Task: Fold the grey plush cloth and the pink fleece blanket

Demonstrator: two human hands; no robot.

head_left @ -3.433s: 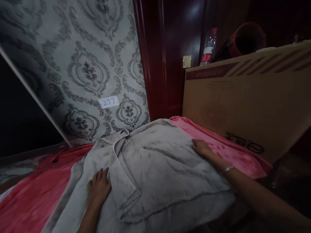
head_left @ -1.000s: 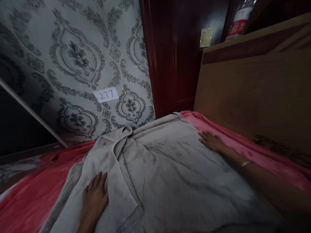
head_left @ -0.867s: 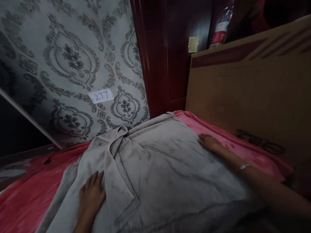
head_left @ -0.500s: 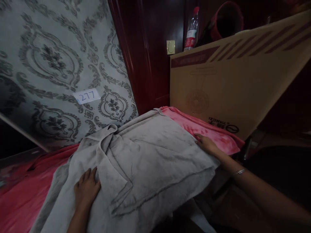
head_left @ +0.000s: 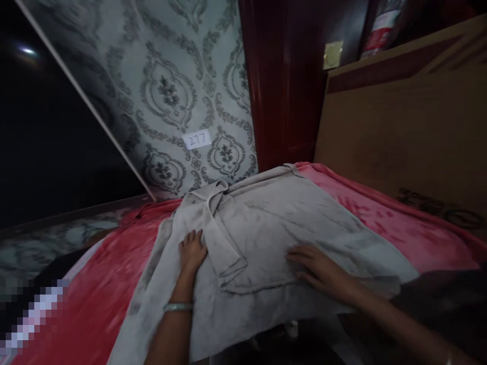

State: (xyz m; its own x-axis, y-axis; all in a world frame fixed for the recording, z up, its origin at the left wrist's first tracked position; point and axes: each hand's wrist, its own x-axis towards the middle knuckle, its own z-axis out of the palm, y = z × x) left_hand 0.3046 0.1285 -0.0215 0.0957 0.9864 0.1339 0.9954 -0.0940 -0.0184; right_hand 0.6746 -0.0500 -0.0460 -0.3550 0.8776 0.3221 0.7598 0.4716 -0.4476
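Observation:
A grey cloth (head_left: 262, 228) with long band-like strips lies spread over a surface, one strip (head_left: 224, 243) folded across its front. Flat on the cloth's left part rests my left hand (head_left: 193, 251), fingers stretched out, just beside that strip. My right hand (head_left: 317, 266) is over the cloth's middle right, fingers apart and reaching left; whether it presses on the fabric I cannot tell. Nothing shows in either hand. Beneath the cloth, a red and pink plush cover (head_left: 125, 263) shows on both sides.
A large cardboard box (head_left: 399, 132) stands at the right, with a bottle (head_left: 381, 30) on or behind its top edge. Patterned wallpaper (head_left: 167, 91) bears a paper label (head_left: 197, 139) reading 277. A dark glossy panel (head_left: 64, 132) rises at the left, a dark red door-like panel (head_left: 283, 86) behind.
My right hand has left the cloth's right edge and moved inward to its middle. My left hand stays on the cloth. The view has turned left.

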